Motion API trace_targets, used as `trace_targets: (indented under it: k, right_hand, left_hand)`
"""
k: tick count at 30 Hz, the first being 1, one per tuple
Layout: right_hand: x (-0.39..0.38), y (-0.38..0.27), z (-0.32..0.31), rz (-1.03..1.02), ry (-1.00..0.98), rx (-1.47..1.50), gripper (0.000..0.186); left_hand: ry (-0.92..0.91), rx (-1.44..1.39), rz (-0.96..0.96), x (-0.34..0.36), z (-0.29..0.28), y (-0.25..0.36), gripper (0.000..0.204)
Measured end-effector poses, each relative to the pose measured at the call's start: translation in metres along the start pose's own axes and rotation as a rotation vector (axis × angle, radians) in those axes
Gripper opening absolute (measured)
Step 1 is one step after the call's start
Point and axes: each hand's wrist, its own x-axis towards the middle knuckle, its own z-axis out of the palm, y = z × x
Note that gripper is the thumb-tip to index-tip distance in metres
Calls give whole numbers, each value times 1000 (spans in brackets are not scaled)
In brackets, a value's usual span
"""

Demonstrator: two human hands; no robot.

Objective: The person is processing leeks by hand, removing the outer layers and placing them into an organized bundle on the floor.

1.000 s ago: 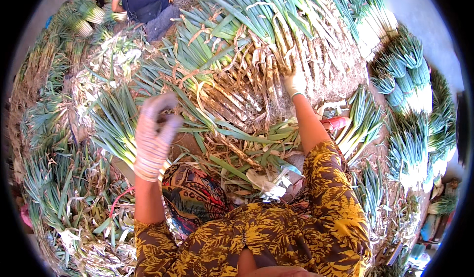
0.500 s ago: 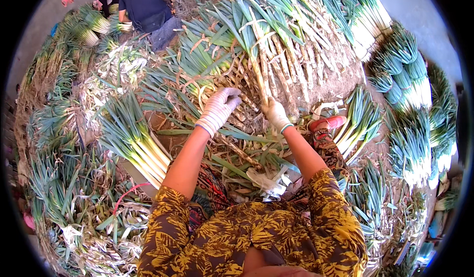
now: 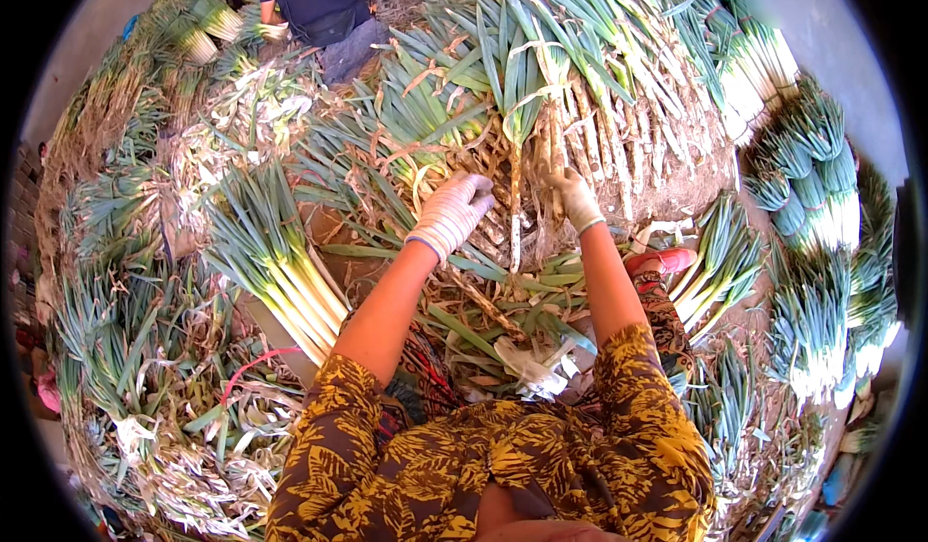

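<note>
My right hand (image 3: 575, 199), in a pale glove, is closed around the dirt-brown lower stalk of a large green onion (image 3: 556, 141) at the front of a big heap. To its left my left hand (image 3: 454, 215), in a striped pale glove, hovers palm inward with loosely bent fingers, thumb apart, and nothing visible in it. Between the hands a single soiled onion stalk (image 3: 515, 218) points toward me, its leaves resting on the heap. The unpeeled heap (image 3: 609, 146) spreads beyond, leaves away and roots nearer me.
Cleaned green onions (image 3: 280, 271) lie by my left arm, another bunch (image 3: 720, 262) beside my red shoe (image 3: 662, 261). Tied bundles (image 3: 812, 194) stand at the right. Stripped leaves (image 3: 232, 445) cover the left floor. A person in dark clothing (image 3: 314, 0) sits at the far left.
My right hand has shifted forward onto another stalk, letting go of the one it held. That stalk now lies lower and farther left between my hands. My left hand is nearly unchanged.
</note>
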Motion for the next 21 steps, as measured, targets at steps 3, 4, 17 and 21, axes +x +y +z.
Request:
trace_targets:
  k: [3,4,17,21]
  right_hand:
    - [-75,-51,-12,36,-233,109,82]
    - [-116,-67,-8,-44,-223,118,62]
    - [-244,-43,76,-400,-131,294,40]
    - [-187,-146,76,-313,-195,254,51]
  left_hand:
    - [26,-182,-38,1,7,-28,37]
    - [4,-261,-69,5,9,-29,45]
    - [31,-1746,-213,7,1,-30,58]
    - [116,-1748,-213,7,17,-16,57]
